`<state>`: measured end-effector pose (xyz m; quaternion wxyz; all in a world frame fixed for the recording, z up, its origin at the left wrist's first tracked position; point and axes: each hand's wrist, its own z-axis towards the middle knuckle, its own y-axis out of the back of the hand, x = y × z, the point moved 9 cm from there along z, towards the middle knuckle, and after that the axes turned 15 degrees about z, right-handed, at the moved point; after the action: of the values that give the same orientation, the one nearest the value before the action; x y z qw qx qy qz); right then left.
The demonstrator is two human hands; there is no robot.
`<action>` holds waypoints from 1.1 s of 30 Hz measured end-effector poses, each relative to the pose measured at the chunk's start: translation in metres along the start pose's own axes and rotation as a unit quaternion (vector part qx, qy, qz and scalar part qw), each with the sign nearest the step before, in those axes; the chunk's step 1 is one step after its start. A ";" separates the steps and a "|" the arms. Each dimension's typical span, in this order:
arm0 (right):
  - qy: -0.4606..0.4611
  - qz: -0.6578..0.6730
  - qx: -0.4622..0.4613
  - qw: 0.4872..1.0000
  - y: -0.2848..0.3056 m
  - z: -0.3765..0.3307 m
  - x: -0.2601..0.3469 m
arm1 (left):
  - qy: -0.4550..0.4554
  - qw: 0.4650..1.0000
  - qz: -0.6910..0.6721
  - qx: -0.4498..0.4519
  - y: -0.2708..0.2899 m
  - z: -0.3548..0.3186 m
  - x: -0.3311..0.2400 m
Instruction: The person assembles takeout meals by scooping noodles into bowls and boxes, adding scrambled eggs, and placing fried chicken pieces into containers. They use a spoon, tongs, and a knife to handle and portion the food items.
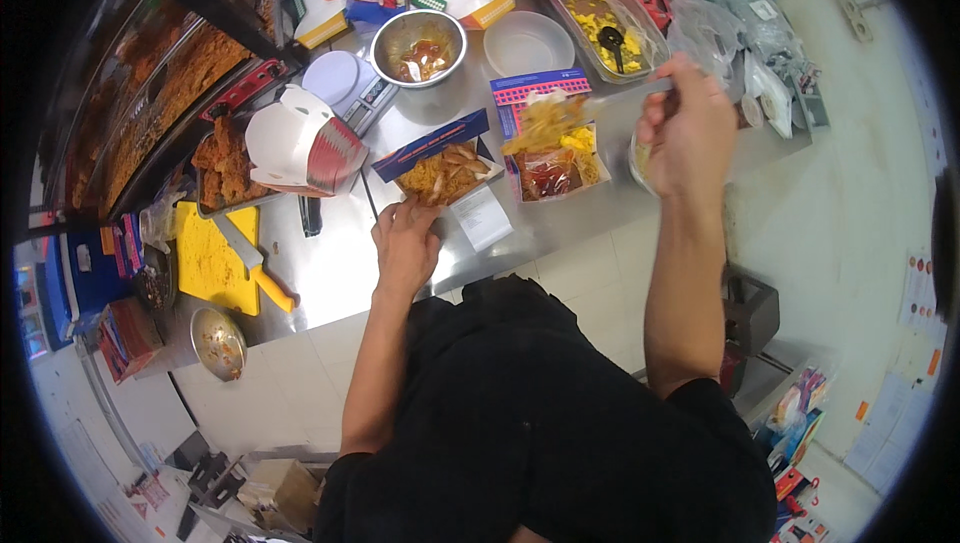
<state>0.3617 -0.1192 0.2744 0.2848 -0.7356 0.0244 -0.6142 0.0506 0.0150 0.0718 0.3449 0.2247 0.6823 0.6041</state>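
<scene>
My right hand is closed around the handle of a spoon, whose food-laden end is smeared by motion. Yellowish food on it hovers above the right-hand food box, an open carton with rice, a piece in dark red sauce and yellow egg. To its left stands another open food box with a blue lid, holding rice and sliced chicken. Against this box's near edge rest the slightly spread fingertips of my left hand. A white paper slip lies beside that hand.
Behind the boxes are a steel bowl with sauce, a white round tub and a tray of egg with a black spoon. At left, a knife lies on a yellow cutting board, near stacked white cartons and fried chicken.
</scene>
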 end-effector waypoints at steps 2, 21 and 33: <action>-0.018 -0.004 0.028 0.999 -0.009 -0.008 -0.034 | 0.011 0.999 -0.005 0.032 -0.006 -0.005 0.005; 0.252 -0.297 0.461 0.797 -0.063 -0.136 -0.178 | -0.011 0.983 -0.129 -0.126 0.003 -0.027 0.022; 0.167 -0.286 0.351 0.876 -0.042 -0.126 -0.203 | 0.198 0.932 -0.242 -0.183 -0.030 0.009 0.050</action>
<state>0.1833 -0.0544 0.1228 0.3279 -0.4485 -0.3570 -0.7510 0.0273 0.0521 0.0323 0.3733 -0.1383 0.6484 0.6490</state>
